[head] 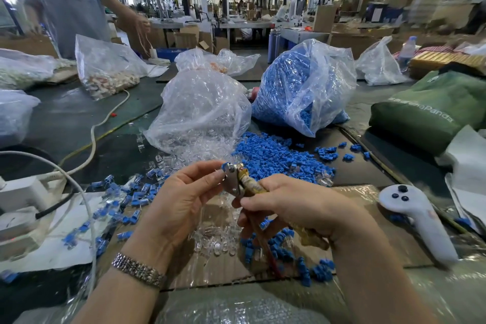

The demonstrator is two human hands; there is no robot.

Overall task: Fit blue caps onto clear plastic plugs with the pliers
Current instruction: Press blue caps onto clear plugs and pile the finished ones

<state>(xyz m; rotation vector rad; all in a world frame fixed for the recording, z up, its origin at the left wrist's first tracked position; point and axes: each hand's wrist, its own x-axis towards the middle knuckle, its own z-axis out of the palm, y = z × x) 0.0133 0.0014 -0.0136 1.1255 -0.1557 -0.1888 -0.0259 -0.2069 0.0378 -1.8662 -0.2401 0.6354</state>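
I see my right hand (297,208) wrapped around the handles of the pliers (238,181), whose head points up and left. My left hand (181,197) pinches a blue cap (225,166) at the pliers' tip; a clear plug may sit there too, but it is too blurred to tell. Loose blue caps (276,158) and clear plugs (218,237) lie scattered over the tabletop (79,118).

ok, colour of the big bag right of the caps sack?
Dark green bag with pale lettering, seen in the head view.
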